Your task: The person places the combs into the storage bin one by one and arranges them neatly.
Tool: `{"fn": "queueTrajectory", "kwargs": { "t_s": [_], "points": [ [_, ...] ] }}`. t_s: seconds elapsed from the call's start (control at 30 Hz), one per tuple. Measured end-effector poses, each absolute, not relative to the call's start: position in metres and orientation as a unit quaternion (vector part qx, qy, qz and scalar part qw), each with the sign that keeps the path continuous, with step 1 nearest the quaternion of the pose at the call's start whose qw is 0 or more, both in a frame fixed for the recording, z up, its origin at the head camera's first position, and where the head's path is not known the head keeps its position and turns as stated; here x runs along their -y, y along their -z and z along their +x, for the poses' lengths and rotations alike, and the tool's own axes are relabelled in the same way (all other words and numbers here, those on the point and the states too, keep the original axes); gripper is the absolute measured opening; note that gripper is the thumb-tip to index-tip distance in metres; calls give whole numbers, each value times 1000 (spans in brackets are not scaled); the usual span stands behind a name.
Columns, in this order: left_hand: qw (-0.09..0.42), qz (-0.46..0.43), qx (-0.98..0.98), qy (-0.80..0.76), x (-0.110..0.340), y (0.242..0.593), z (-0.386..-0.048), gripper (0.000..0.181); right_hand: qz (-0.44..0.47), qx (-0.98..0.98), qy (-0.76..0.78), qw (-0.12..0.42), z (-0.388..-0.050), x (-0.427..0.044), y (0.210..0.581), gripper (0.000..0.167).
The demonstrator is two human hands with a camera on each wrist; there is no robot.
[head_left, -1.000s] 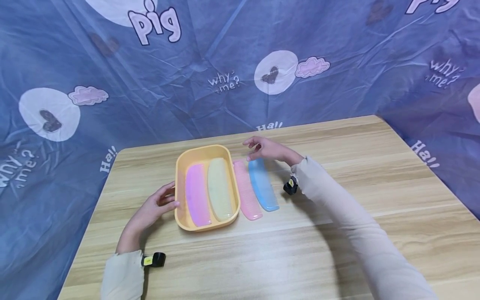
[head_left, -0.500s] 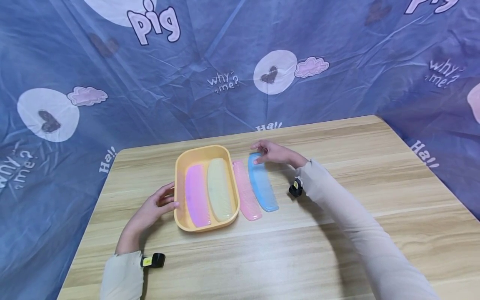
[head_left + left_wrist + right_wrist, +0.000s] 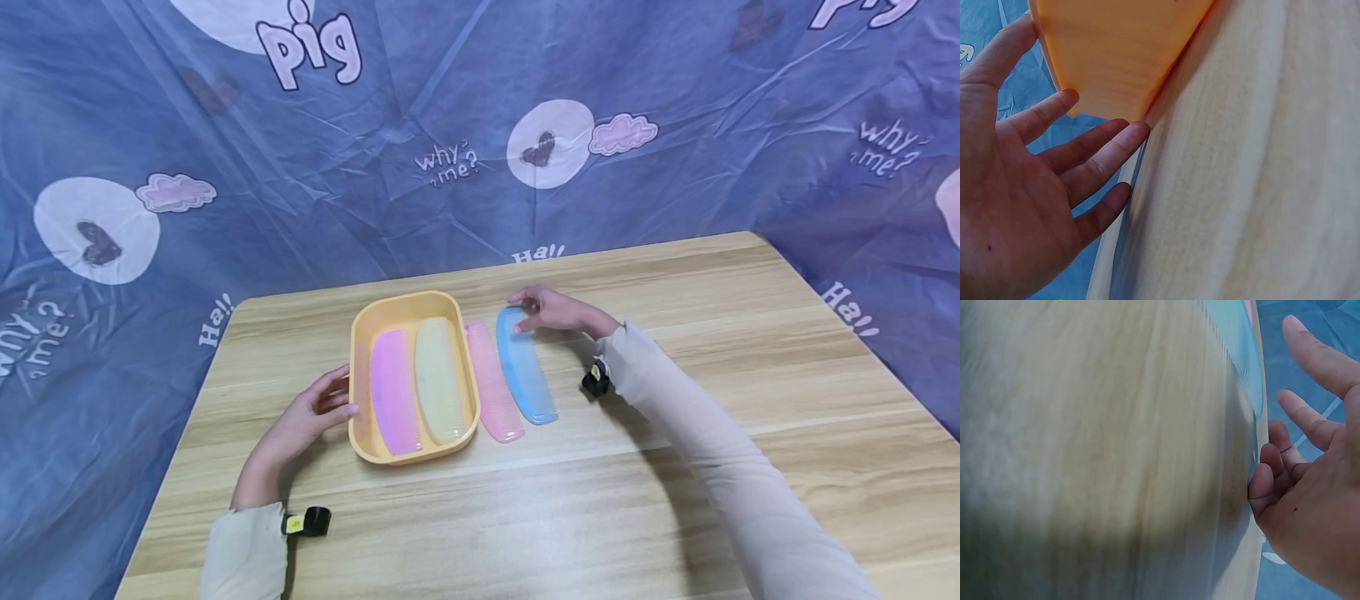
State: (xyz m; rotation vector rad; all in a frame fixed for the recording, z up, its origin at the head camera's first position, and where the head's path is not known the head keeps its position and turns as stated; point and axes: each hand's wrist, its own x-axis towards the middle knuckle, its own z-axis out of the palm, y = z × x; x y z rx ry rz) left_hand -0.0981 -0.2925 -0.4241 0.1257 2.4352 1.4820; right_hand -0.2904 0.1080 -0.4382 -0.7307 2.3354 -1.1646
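At the left side of a yellow-orange plastic tray (image 3: 454, 304), my left hand (image 3: 309, 414) touches the outer wall with relaxed fingers and has its thumb at the rim. The left wrist view shows the fingertips against the tray wall (image 3: 1116, 56). Inside the tray lie a pink-purple comb (image 3: 393, 392) and a pale yellow-green comb (image 3: 437, 379), side by side. To its right, a pink comb (image 3: 492, 383) and a blue comb (image 3: 525, 367) lie on the table. My right hand (image 3: 553, 308) hovers at the blue comb's far end, thumb and index finger apart in the right wrist view.
The wooden table (image 3: 600, 500) has its far edge close behind the tray and combs. A blue printed cloth (image 3: 420, 208) hangs behind it and at both sides. Black wrist cameras sit on the left wrist (image 3: 307, 522) and right wrist (image 3: 596, 379).
My right hand has moved a little to the right and back from over the blue comb's far end, uncovering more of it. The left hand and tray stay put.
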Motion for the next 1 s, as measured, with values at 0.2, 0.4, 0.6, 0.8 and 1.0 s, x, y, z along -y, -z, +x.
{"fn": "queueTrajectory", "kwargs": {
  "t_s": [0.2, 0.4, 0.6, 0.8, 1.0],
  "points": [
    [145, 44, -842, -517, 294, 424, -100, 70, -257, -854, 399, 213, -291, -109, 439, 64],
    [145, 48, -841, -519, 295, 424, -102, 69, -254, -858, 392, 215, -292, -109, 439, 65],
    [146, 50, -843, -516, 296, 424, -103, 69, -252, -863, 382, 213, -293, -109, 440, 66],
    [145, 52, -844, -514, 298, 425, -104, 69, -251, -866, 376, 212, -291, -111, 438, 68],
    [146, 54, -845, -511, 298, 424, -105, 69, -244, -868, 372, 219, -293, -110, 438, 65]
  ]
}}
